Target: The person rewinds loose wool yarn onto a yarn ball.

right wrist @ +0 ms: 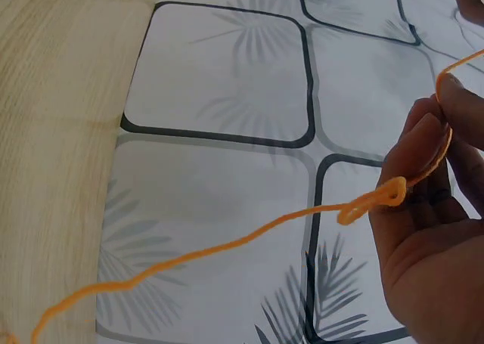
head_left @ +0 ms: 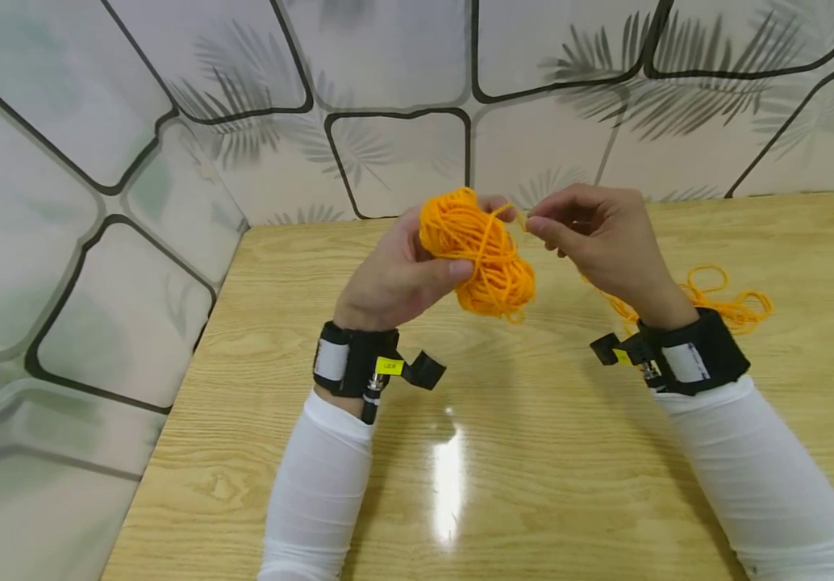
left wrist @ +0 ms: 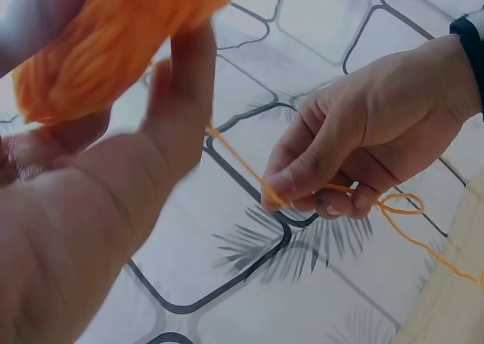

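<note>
The worktop [head_left: 504, 452] carries the loose yarn [head_left: 740, 309] at right; its coils may snarl if pulled quickly. The left grip [head_left: 395, 278] is clamped round the ball [head_left: 489, 258], held above the worktop; weak pressure could let wraps slip off. The right grip [head_left: 609, 234] pinches the strand [left wrist: 238, 155]; excess tension could drag the ball loose. The small loop [right wrist: 370, 200] just beside the right grip may tighten into a knot if the strand is drawn taut.
</note>
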`<state>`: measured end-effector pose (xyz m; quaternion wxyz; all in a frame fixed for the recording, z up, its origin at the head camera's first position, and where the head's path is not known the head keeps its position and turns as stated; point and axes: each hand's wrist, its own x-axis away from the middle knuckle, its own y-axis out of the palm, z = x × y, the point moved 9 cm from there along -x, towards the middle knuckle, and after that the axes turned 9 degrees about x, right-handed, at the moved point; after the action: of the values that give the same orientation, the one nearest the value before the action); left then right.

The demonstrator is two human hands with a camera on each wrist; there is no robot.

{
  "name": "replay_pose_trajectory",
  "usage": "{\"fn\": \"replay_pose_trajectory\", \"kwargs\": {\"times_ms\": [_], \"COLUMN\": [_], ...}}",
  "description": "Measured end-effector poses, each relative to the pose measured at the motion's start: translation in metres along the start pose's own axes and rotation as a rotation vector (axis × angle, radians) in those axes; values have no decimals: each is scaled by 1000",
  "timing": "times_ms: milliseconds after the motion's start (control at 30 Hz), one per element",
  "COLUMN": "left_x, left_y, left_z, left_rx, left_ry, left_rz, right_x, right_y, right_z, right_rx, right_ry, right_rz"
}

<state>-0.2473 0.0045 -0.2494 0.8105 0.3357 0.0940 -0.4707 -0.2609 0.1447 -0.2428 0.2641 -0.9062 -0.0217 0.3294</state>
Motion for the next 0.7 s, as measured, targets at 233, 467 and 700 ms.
{"fn": "replay_pose_trajectory", "kwargs": {"times_ms": [233, 467, 700], "left_x": [-5, 2, 5], "left_y": [-10, -16, -5], "left_z": [0, -10, -24], "left_rx": [16, -23, -95], "left_ry": [36, -134, -286], "left_rz": [118, 147, 14], "right_x": [6, 3, 1], "right_y": [17, -7, -57], "right_z": [3, 5, 1], "right_rx": [37, 83, -54], "right_ry": [-18, 13, -72], "right_rz": [-87, 53, 393]}}
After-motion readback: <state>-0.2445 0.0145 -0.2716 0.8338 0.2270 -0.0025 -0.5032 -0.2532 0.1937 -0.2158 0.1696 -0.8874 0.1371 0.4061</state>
